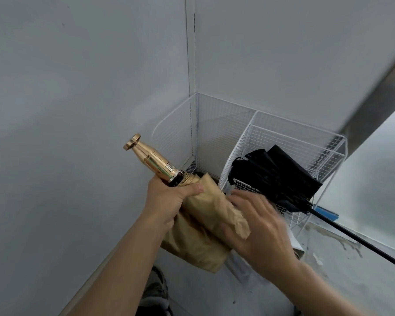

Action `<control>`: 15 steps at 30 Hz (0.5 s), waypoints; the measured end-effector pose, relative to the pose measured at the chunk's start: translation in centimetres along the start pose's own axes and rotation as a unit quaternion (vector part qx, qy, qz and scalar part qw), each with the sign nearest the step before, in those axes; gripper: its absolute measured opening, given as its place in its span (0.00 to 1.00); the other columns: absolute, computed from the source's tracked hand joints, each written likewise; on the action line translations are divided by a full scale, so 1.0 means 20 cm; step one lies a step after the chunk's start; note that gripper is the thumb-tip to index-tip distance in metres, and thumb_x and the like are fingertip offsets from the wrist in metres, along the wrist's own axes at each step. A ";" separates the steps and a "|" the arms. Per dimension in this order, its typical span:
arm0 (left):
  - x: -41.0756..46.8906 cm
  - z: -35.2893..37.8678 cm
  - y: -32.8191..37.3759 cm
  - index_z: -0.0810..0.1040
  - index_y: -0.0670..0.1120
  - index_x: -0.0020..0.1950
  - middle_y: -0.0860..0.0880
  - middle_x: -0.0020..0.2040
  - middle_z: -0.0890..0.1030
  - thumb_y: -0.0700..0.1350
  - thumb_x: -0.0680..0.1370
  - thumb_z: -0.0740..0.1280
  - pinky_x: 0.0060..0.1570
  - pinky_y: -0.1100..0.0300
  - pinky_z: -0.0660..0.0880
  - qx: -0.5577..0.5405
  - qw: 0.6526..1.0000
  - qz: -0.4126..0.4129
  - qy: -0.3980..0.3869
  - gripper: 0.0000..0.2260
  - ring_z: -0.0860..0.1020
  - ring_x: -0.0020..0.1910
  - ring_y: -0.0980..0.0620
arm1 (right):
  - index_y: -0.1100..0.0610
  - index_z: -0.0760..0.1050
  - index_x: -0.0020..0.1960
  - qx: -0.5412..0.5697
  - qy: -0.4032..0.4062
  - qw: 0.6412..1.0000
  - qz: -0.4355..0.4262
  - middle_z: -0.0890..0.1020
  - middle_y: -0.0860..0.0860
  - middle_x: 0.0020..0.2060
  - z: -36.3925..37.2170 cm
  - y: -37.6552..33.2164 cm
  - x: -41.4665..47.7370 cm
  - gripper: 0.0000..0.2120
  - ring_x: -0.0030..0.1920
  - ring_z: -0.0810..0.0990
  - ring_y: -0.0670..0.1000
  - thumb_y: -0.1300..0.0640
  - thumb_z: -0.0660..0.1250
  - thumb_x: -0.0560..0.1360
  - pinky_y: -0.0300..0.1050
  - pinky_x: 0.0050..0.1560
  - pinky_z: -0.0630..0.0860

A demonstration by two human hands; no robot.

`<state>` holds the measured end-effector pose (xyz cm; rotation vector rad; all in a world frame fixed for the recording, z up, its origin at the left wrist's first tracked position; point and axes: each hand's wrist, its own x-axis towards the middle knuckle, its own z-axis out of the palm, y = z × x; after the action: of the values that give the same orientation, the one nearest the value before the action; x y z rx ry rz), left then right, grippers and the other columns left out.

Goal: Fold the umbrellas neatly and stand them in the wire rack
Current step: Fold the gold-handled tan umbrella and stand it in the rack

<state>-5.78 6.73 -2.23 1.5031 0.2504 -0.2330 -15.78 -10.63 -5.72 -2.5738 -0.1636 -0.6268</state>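
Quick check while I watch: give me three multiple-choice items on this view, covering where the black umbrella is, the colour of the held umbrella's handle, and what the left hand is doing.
1. Where is the black umbrella?
A. Lying tilted across the wire rack
B. Hanging from a hook
C. Held open overhead

2. What colour is the handle of the tan umbrella?
A. Silver
B. Gold
C. Red

3. What is the left hand doing?
A. Hanging idle
B. Pointing with one finger
C. Gripping the tan umbrella just below its handle

Answers: 1 A, its canopy rests on the rack and its shaft sticks out to the right. 2 B, it is shiny gold metal. 3 C, its fingers curl round the umbrella while the right hand lies on the canopy.
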 end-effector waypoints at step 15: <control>-0.01 -0.09 0.09 0.83 0.42 0.51 0.44 0.46 0.84 0.49 0.66 0.73 0.35 0.58 0.77 -0.058 0.985 -0.022 -0.164 0.17 0.79 0.37 0.48 | 0.63 0.81 0.52 0.420 -0.366 0.768 0.316 0.84 0.63 0.46 -0.12 0.06 0.09 0.20 0.45 0.84 0.60 0.62 0.73 0.60 0.55 0.45 0.81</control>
<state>-5.52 8.70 -0.61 1.3211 0.0323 -0.4868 -14.86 -12.89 -3.50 -1.6565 0.1541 0.6171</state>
